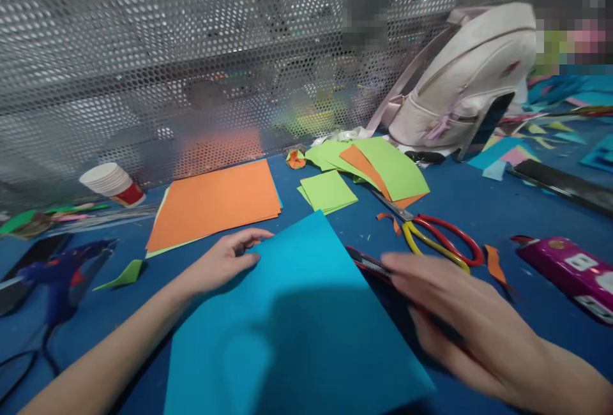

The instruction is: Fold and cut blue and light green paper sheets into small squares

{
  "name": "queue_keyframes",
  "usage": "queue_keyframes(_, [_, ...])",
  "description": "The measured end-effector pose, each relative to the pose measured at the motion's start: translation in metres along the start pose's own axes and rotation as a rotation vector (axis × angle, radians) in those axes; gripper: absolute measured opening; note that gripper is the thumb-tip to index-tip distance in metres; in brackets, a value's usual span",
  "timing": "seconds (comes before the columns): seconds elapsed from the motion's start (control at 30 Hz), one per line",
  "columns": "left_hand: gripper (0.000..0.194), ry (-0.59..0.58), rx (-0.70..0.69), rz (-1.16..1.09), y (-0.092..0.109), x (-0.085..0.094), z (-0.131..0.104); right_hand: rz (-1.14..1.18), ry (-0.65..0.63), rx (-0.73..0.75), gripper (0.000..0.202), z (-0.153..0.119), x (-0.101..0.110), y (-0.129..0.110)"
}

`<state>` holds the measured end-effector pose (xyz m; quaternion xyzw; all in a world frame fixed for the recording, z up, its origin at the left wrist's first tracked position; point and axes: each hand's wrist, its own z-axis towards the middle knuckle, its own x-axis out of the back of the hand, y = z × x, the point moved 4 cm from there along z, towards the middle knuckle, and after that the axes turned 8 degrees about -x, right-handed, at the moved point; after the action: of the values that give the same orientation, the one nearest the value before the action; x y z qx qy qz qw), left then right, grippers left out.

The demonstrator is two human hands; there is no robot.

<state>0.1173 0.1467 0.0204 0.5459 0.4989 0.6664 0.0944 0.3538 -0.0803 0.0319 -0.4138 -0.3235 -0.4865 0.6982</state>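
In dim light, shadow covers part of the blue sheet (292,300), the mesh (191,38) glints and the right hand (460,313) blurs.

Over on the right side of the table, I can make out one bold white character on the purple case (569,271); it could be an 8 or a B, and from here I can't settle which. The white patch (594,308) near its lower end seems to carry print, too small and blurred to read. Across on the left, the stacked paper cups (112,184) have a red panel (130,194) with pale marks on it, and I can't read those either.
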Motion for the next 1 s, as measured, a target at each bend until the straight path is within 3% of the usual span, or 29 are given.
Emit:
queue_keyframes(0.07, [0.044,0.003,0.015,0.012,-0.003,0.002,0.001,-0.087,0.062,-0.002,0.033,0.01,-0.006,0.008])
queue_keyframes(0.27, [0.046,-0.062,-0.016,0.19,0.001,0.004,0.0,-0.135,-0.167,-0.024,0.03,0.011,-0.032,0.028])
queue_keyframes(0.5, [0.044,-0.06,-0.157,0.405,0.001,-0.001,-0.001,-0.364,-0.064,-0.217,0.029,0.005,-0.021,0.05])
queue_keyframes(0.63, [0.039,-0.069,-0.217,0.556,-0.004,-0.004,-0.005,-0.443,-0.081,-0.23,0.024,0.01,-0.015,0.054])
queue_keyframes(0.77, [0.036,-0.039,-0.253,0.601,0.003,0.002,0.003,-0.302,-0.161,-0.275,0.024,0.051,-0.009,0.063])
queue_keyframes(0.87, [0.034,-0.017,-0.253,0.494,0.014,0.005,0.026,-0.196,-0.389,-0.38,0.031,0.103,-0.021,0.077])
queue_keyframes(0.9, [0.033,-0.013,-0.227,0.439,0.016,0.005,0.037,-0.203,-0.458,-0.454,0.033,0.119,-0.028,0.082])
queue_keyframes(1.0, [0.035,0.115,-0.049,0.226,0.017,0.003,0.07,-0.244,-0.492,-0.526,0.04,0.16,-0.049,0.089])
